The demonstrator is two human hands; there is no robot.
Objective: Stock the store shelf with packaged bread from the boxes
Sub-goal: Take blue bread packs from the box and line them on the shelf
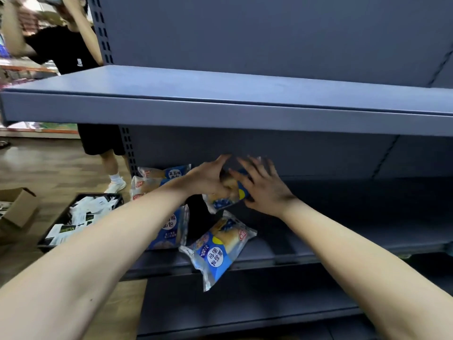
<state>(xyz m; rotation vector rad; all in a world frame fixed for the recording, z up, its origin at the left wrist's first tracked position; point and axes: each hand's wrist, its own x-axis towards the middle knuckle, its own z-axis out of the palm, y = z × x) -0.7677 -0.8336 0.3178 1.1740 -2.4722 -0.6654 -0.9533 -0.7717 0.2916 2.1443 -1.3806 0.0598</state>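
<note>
Your left hand (208, 179) and right hand (266, 191) are together beneath the upper shelf (220, 114). Both are on one bread packet (226, 196), which is raised above the middle shelf (355, 236).

- Left hand: grips the bread packet from its left side, fingers curled over the top.
- Right hand: lies against the packet's right side with fingers straight and spread. Motion blur softens the fingertips, so you cannot tell how firmly they press.
- Bread packet: tilted, with its blue printed end pointing down and to the left.

Other stock on the middle shelf:

- A second packet (218, 251) lies flat at the front, just below your hands. Its near end overhangs the shelf edge.
- An upright packet (171, 229) stands just left of the second packet, partly hidden by your left forearm.
- The rear packets (161, 173) sit near the left end of the shelf, behind the upright packet and close to the perforated upright (127, 148). One appears above the other.

A lower shelf (245, 307) runs beneath the middle shelf.

On the wooden floor (49, 168) to your left:

- An open cardboard box (17, 212) at the edge of the view; its contents are not visible.
- A black tray (100, 195) beside the box, holding small white and dark sachets in a loose heap.

Another person (68, 50) in a black shirt and black shorts stands at the left end of the shelving, both arms raised.
</note>
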